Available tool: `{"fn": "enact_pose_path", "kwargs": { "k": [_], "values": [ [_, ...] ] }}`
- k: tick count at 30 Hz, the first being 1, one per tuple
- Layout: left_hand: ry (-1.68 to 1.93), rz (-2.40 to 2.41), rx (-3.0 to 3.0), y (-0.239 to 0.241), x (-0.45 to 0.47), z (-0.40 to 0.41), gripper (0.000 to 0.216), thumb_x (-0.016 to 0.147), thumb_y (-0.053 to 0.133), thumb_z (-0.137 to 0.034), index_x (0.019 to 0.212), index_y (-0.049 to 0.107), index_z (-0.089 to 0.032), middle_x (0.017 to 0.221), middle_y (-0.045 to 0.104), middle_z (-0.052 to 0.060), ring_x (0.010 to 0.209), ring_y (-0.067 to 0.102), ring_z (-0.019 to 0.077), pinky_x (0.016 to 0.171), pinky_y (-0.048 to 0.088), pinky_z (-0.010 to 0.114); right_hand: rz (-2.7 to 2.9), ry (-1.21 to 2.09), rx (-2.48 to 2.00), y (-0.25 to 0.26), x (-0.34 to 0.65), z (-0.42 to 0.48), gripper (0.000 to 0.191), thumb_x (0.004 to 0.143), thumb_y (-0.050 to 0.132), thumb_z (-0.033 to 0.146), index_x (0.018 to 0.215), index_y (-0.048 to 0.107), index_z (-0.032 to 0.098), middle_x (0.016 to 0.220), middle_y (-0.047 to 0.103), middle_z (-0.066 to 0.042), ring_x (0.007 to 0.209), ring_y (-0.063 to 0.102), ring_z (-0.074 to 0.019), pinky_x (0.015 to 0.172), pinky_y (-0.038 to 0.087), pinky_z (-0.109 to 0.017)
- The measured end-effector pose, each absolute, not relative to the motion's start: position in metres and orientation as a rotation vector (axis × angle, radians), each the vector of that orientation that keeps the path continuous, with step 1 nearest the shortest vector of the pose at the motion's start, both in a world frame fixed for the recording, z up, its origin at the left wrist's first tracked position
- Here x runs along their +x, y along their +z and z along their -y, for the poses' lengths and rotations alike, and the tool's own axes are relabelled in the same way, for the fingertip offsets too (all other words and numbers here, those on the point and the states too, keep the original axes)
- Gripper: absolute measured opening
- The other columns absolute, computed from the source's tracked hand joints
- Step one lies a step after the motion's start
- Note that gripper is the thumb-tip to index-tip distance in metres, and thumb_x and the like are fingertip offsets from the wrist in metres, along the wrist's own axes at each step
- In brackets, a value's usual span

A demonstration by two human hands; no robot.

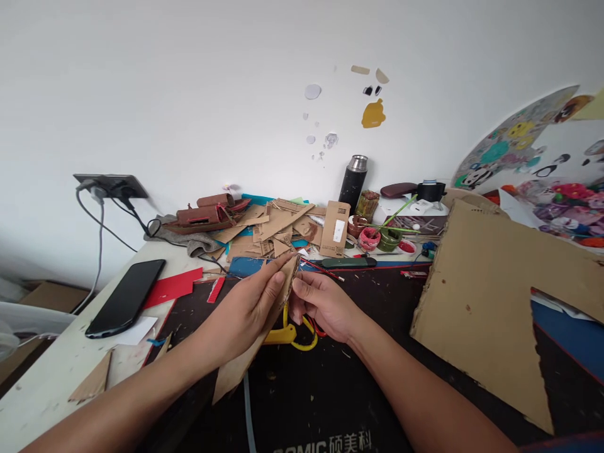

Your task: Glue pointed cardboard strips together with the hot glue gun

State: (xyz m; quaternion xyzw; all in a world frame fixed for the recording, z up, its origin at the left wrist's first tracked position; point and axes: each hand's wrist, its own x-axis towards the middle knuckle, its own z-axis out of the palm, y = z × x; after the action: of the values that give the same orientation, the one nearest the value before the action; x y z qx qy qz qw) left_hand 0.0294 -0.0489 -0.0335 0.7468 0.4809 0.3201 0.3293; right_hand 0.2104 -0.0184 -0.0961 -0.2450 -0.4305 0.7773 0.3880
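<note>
My left hand (252, 308) is closed around a long piece of cardboard (236, 374), held tilted above the dark mat, its torn corrugated edge turned to the right. At the upper end of that edge, my right hand (325, 305) has thumb and fingers pinched on the cardboard; its fingertips are partly hidden. Below both hands lie yellow looped handles (306, 340), seemingly of scissors, beside a yellow grip (280, 335). A green utility knife (349, 262) rests beyond my right hand.
A large cardboard sheet (476, 302) stands at the right. Cardboard scraps (283, 226), a brown model boat (202, 217), paint jars (369, 238) and a black thermos (353, 182) line the wall. A phone (126, 297) and red paper (172, 287) lie at the left.
</note>
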Motion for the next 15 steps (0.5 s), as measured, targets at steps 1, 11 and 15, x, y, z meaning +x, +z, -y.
{"fn": "enact_pose_path", "kwargs": {
  "k": [1, 11, 15],
  "values": [
    [0.841, -1.266, 1.963, -0.0337, 0.0291, 0.049, 0.06, 0.11, 0.036, -0.054, 0.158, 0.051, -0.02, 0.157, 0.059, 0.009, 0.145, 0.056, 0.0291, 0.122, 0.043, 0.043, 1.1, 1.976, -0.626, -0.0962, 0.2103, 0.0184, 0.046, 0.083, 0.084, 0.06, 0.086, 0.068, 0.017, 0.06, 0.061, 0.003, 0.052, 0.055, -0.0113, 0.054, 0.044, -0.025],
    [0.845, -1.242, 1.939, -0.0314, 0.0314, 0.0493, 0.062, 0.11, 0.035, -0.055, 0.158, 0.05, -0.018, 0.159, 0.057, 0.01, 0.148, 0.052, 0.0285, 0.123, 0.042, 0.04, 1.097, 1.972, -0.609, -0.0943, 0.2101, 0.018, 0.046, 0.083, 0.085, 0.059, 0.084, 0.068, 0.017, 0.059, 0.062, 0.003, 0.051, 0.055, -0.0111, 0.054, 0.044, -0.025],
    [0.84, -1.237, 1.944, -0.032, 0.0308, 0.0491, 0.06, 0.111, 0.035, -0.053, 0.158, 0.05, -0.018, 0.161, 0.055, 0.009, 0.151, 0.047, 0.0278, 0.125, 0.039, 0.042, 1.09, 1.974, -0.608, -0.0943, 0.2101, 0.0182, 0.047, 0.082, 0.085, 0.059, 0.084, 0.067, 0.016, 0.061, 0.062, 0.003, 0.051, 0.056, -0.0107, 0.053, 0.044, -0.024]
  ]
}}
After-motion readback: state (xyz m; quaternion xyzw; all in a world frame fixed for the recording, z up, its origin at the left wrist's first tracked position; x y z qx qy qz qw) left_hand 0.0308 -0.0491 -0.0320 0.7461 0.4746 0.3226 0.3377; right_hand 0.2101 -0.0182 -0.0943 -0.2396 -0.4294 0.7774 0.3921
